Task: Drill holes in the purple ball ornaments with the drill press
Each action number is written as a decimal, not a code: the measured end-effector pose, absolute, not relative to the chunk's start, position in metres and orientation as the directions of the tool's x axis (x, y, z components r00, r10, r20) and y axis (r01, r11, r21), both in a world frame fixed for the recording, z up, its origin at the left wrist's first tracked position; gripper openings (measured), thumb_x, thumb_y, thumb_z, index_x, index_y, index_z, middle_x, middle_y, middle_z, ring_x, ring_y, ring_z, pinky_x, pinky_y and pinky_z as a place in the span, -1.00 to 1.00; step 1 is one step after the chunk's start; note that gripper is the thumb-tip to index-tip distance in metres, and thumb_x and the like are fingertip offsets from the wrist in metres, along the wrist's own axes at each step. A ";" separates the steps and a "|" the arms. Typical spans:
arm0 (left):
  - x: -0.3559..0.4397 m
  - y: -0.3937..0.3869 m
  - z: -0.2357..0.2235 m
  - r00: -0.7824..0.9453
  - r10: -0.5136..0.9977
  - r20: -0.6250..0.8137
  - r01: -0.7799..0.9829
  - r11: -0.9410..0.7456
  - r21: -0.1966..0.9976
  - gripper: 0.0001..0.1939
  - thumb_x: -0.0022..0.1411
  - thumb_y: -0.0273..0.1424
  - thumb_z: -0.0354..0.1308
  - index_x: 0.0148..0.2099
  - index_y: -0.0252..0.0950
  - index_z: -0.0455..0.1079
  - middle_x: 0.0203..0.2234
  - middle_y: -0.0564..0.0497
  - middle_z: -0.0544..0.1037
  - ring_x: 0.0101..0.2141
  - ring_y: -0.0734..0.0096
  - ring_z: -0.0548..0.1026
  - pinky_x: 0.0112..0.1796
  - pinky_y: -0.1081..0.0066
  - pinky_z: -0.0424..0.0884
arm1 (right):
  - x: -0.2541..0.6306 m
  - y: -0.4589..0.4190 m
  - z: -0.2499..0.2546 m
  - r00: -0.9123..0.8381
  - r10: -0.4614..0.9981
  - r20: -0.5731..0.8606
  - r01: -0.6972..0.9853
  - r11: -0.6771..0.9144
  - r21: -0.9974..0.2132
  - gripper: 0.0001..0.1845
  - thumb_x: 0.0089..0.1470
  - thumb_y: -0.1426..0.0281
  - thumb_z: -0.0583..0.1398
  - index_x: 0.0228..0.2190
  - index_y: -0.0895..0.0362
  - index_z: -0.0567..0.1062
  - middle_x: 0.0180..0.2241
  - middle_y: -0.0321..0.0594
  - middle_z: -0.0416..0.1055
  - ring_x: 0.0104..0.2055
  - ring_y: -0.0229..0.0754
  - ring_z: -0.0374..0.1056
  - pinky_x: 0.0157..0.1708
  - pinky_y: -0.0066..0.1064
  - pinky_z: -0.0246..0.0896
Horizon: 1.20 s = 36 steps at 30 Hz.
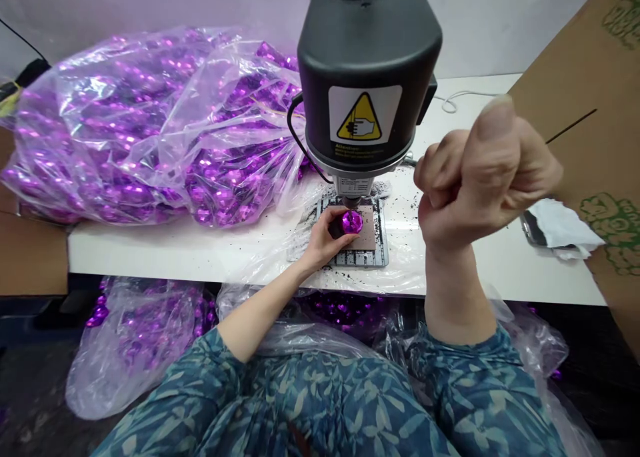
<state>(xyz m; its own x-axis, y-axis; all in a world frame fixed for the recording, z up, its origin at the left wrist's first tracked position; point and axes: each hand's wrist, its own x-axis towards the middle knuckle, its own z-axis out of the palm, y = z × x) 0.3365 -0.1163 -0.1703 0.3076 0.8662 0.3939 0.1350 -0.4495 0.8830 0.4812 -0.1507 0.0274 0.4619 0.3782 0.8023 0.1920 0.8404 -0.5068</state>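
Observation:
A small shiny purple faceted ball (pixel 352 222) sits under the chuck and bit (pixel 352 203) of a black bench drill press (pixel 367 57). The fingers and thumb of my left hand (pixel 327 237) curve around its left side and grip it. Beneath it lies a flat brown board (pixel 367 233) on the slotted metal base (pixel 381 247). To the right of the drill head, my right hand (pixel 485 173) is raised in a closed fist. Whatever is inside that fist is hidden from this angle.
A big clear bag of purple faceted balls (pixel 125 123) fills the table's left side. Another such bag (pixel 145 337) hangs below the front edge. Dark shavings lie around the base. Cardboard (pixel 590 63) stands at right, near a white cloth (pixel 565 223).

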 end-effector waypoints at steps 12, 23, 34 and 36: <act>0.335 -0.115 -0.173 0.316 0.855 0.411 0.109 -0.462 0.880 -0.46 0.12 -0.21 0.46 0.06 -0.27 0.37 -0.03 -0.14 0.56 -0.01 0.17 0.57 0.04 0.17 0.50 | 0.493 -0.147 -0.010 0.326 0.230 0.917 0.203 0.931 -0.305 -0.49 0.24 0.35 0.10 -0.71 0.12 0.12 -0.77 -0.43 0.00 -0.75 -0.44 0.05 -0.74 -0.48 -0.06; 0.335 -0.115 -0.176 0.305 0.847 0.435 0.112 -0.486 0.867 -0.45 0.14 -0.20 0.45 0.08 -0.24 0.36 -0.01 -0.12 0.55 0.02 0.16 0.56 0.07 0.15 0.49 | 0.496 -0.140 -0.024 0.155 0.005 0.988 0.206 0.978 -0.038 -0.56 0.12 0.56 0.10 -0.67 0.11 0.01 -0.76 -0.49 -0.05 -0.79 -0.48 -0.07 -0.76 -0.46 -0.20; 0.337 -0.126 -0.161 0.223 0.901 0.373 0.187 -0.415 0.890 -0.50 0.09 -0.32 0.47 0.02 -0.25 0.36 -0.09 -0.08 0.55 -0.05 0.20 0.56 0.00 0.17 0.51 | 0.484 -0.135 0.036 0.472 0.319 0.822 0.165 0.884 -0.438 -0.52 0.17 0.45 0.20 -0.72 0.12 0.19 -0.76 -0.45 0.00 -0.75 -0.45 -0.05 -0.72 -0.42 -0.17; 0.329 -0.141 -0.150 0.186 0.923 0.336 0.264 -0.376 0.888 -0.51 0.09 -0.29 0.46 0.00 -0.26 0.36 -0.12 -0.07 0.54 -0.10 0.21 0.55 -0.06 0.18 0.52 | 0.483 -0.132 0.053 0.437 0.415 0.798 0.121 0.852 -0.509 -0.47 0.17 0.28 0.24 -0.72 0.12 0.20 -0.77 -0.46 -0.05 -0.76 -0.46 -0.04 -0.74 -0.43 -0.17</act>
